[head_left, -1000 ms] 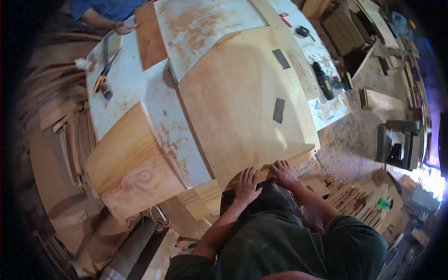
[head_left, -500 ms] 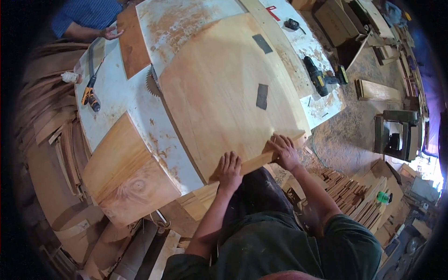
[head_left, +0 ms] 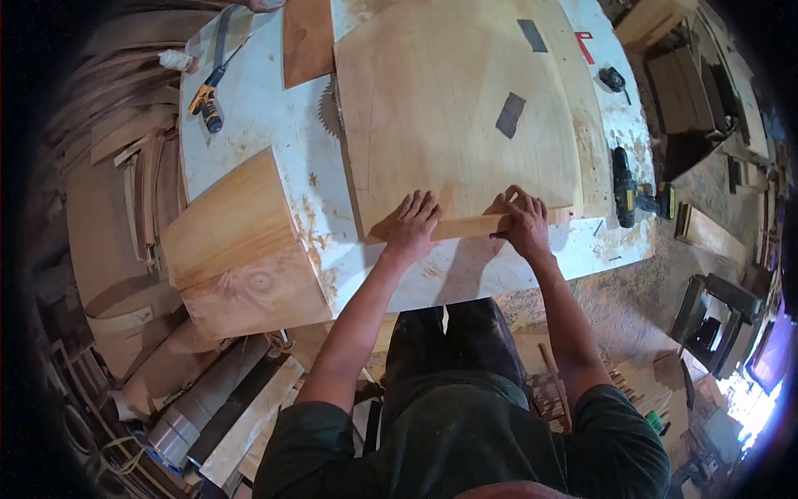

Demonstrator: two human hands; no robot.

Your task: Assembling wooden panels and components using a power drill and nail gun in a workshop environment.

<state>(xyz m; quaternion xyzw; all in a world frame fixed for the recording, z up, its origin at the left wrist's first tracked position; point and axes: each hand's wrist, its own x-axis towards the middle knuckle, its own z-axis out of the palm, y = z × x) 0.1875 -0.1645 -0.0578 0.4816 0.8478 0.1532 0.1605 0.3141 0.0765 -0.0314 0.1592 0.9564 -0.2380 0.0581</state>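
A large pale wooden panel [head_left: 449, 125] with a thick near edge lies on the white work table [head_left: 399, 283]. Two grey patches [head_left: 510, 115] are on its face. My left hand [head_left: 411, 226] grips the left part of the near edge, fingers over the top. Along the same edge, my right hand [head_left: 525, 223] has bent fingers hooked over it, farther right. Beside the panel's left side, part of a toothed circular saw blade [head_left: 330, 108] shows. A smaller curved wooden board [head_left: 241, 249] rests at the table's near left corner.
An orange-black drill [head_left: 208, 104] lies at left by a white bottle [head_left: 176, 60]. Another cordless drill [head_left: 628, 187] and a black tool [head_left: 613, 80] lie at right. Another person's hand [head_left: 266, 5] touches a reddish-brown board [head_left: 307, 46]. Wood pieces [head_left: 711, 234] lie on the floor.
The panel has slid away from me with both hands on its edge, and a strip of white tabletop now shows in front. My arms reach farther; the view has shifted too.
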